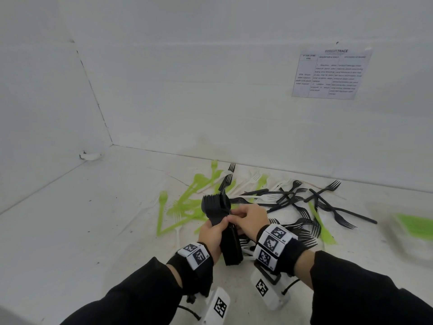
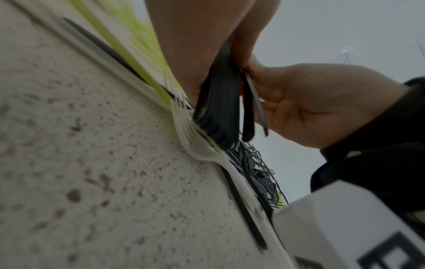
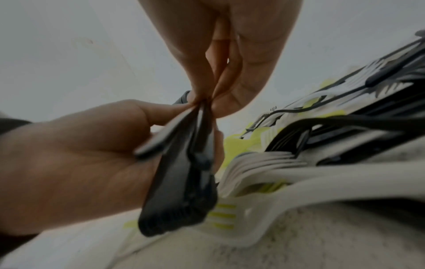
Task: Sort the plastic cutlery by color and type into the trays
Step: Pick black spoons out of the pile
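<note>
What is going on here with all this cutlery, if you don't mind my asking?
A person is sorting plastic cutlery. The left hand grips an upright stack of black forks, and the right hand pinches the stack's edge, seemingly adding or squaring up a piece. Behind the hands, a mixed pile of green, white and black pieces lies unsorted on the table. A blurred tray holding something green sits at the right edge.

I saw a black stack of forks (image 1: 219, 214) and black sleeves (image 1: 145, 294); the wristbands (image 1: 195, 254) carried black-and-white square markers. Lime-green cutlery (image 1: 185, 205) lay far left, black forks (image 1: 328, 202) to the right, white forks (image 1: 253, 178) between, all on a speckled off-white surface (image 1: 82, 231).
</note>
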A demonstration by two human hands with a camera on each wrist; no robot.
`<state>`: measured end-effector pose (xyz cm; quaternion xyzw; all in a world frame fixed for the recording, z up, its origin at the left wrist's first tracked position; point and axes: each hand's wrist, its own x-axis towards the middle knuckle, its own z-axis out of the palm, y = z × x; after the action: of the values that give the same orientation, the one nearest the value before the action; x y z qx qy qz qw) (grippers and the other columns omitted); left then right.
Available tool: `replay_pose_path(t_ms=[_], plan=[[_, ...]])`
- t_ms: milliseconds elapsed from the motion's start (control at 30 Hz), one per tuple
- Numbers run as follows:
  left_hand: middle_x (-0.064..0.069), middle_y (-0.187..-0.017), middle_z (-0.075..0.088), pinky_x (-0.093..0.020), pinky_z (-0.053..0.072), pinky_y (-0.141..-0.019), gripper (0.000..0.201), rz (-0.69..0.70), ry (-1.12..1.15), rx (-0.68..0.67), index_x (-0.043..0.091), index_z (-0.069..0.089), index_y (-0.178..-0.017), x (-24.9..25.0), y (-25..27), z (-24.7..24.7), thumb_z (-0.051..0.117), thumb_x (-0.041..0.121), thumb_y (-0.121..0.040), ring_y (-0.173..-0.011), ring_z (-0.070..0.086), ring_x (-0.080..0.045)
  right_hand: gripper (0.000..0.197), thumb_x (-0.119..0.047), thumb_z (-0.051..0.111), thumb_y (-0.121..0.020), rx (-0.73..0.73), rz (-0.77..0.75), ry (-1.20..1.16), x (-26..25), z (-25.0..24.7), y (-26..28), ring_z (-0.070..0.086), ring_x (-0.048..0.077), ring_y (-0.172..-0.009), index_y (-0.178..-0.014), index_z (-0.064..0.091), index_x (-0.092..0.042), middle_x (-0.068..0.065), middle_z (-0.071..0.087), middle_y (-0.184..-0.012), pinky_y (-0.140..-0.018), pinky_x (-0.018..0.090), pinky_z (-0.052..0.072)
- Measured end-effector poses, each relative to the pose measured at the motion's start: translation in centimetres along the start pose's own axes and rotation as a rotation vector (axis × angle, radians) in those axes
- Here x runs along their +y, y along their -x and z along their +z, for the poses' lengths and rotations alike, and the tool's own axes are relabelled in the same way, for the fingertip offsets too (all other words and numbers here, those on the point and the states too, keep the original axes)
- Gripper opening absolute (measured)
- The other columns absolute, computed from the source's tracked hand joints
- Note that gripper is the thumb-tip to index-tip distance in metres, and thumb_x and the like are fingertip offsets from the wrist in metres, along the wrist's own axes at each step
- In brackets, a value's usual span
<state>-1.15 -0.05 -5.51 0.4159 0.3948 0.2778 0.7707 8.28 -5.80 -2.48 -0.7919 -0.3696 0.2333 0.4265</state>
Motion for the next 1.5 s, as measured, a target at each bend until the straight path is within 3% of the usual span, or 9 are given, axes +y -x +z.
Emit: replay_pose_path(t_ms=[167,367,433,567,833,1000,1200,1400,1500], plan=[[-0.024,-0.106,0.063,-0.049,0.049,-0.091,0.015,-0.013,0.015,-0.002,-0.003,0.056,-0.106,0.2,0.3,-0.4,0.049,-0.002,-0.093,-0.099,0.061,-0.038,0.013,-0.018,0.071,-0.081,-0.012,0.074,-0.125,0.3,0.7,0.3,0.059,0.011,-0.056,-0.081,0.059,-0.014,-0.002,0.058,-0.069,-0.054,0.020,0.055],[-0.016,-0.083,0.062,-0.024,0.050,-0.045,0.021,-0.149,0.065,-0.028,0.001,0.060,-0.097,0.9,0.2,-0.6,0.042,0.012,-0.095,-0.066,0.060,-0.024,0.025,-0.019,0.069,-0.082,-0.057,0.076,-0.122,-0.1,1.4,-0.2,0.064,0.016,-0.069,-0.104,0.065,-0.007,0.004,0.065,-0.084,-0.064,0.026,0.058],[-0.018,-0.088,0.062,-0.028,0.054,-0.055,0.027,-0.194,0.092,-0.037,-0.001,0.059,-0.103,1.3,0.0,-0.7,0.038,0.015,-0.096,-0.071,0.059,-0.026,0.019,-0.021,0.069,-0.081,-0.038,0.061,-0.082,-0.1,1.7,-0.4,0.067,0.021,-0.081,-0.097,0.068,-0.014,0.004,0.068,-0.086,-0.078,0.036,0.057],[-0.019,-0.094,0.062,-0.037,0.048,-0.074,0.029,-0.211,0.072,-0.073,-0.001,0.058,-0.107,1.8,0.0,-1.0,0.038,0.016,-0.096,-0.076,0.058,-0.028,0.010,-0.014,0.066,-0.084,-0.066,0.064,-0.186,-0.2,2.3,-0.1,0.060,0.013,-0.067,-0.091,0.060,-0.017,-0.002,0.061,-0.074,-0.059,0.025,0.053],[-0.018,-0.091,0.063,-0.032,0.054,-0.056,0.028,-0.194,0.055,-0.155,0.000,0.057,-0.113,2.5,-0.5,-2.7,0.053,0.018,-0.093,-0.062,0.063,-0.025,0.018,-0.011,0.067,-0.083,-0.079,0.034,-0.206,-0.7,2.3,0.3,0.053,0.011,-0.046,-0.072,0.055,-0.019,0.002,0.056,-0.063,-0.045,0.020,0.047],[-0.018,-0.083,0.063,-0.032,0.054,-0.048,0.013,-0.161,0.029,-0.193,0.002,0.059,-0.099,2.7,-1.0,-3.8,0.054,0.013,-0.092,-0.053,0.065,-0.024,0.018,-0.011,0.063,-0.087,-0.103,0.033,-0.224,-1.0,2.9,0.3,0.063,0.019,-0.062,-0.072,0.055,-0.016,0.013,0.064,-0.078,-0.064,0.032,0.057],[-0.013,-0.078,0.062,-0.032,0.054,-0.049,0.009,-0.162,0.005,-0.203,0.005,0.058,-0.092,2.8,-1.1,-4.5,0.057,0.014,-0.091,-0.061,0.062,-0.023,0.016,-0.008,0.058,-0.090,-0.193,0.021,-0.162,-1.7,2.8,0.3,0.058,0.008,-0.051,-0.075,0.057,-0.013,0.004,0.059,-0.068,-0.053,0.021,0.053],[-0.009,-0.075,0.057,-0.032,0.052,-0.051,0.011,-0.082,-0.003,-0.130,0.004,0.055,-0.084,3.2,-1.4,-5.3,0.059,0.012,-0.090,-0.060,0.055,-0.022,0.024,-0.012,0.056,-0.090,-0.250,-0.063,0.670,-1.0,-0.7,-1.3,0.056,0.009,-0.094,-0.111,0.068,-0.009,0.005,0.067,-0.114,-0.078,0.011,0.038],[-0.011,-0.075,0.055,-0.033,0.053,-0.051,0.007,-0.090,-0.030,-0.134,0.004,0.053,-0.087,3.1,-1.0,-5.5,0.060,0.005,-0.088,-0.062,0.057,-0.024,0.038,-0.012,0.051,-0.093,-0.409,-0.017,0.907,0.5,-0.1,-1.3,0.049,0.021,-0.124,-0.130,0.055,-0.016,0.006,0.054,-0.134,-0.100,0.023,0.036]])
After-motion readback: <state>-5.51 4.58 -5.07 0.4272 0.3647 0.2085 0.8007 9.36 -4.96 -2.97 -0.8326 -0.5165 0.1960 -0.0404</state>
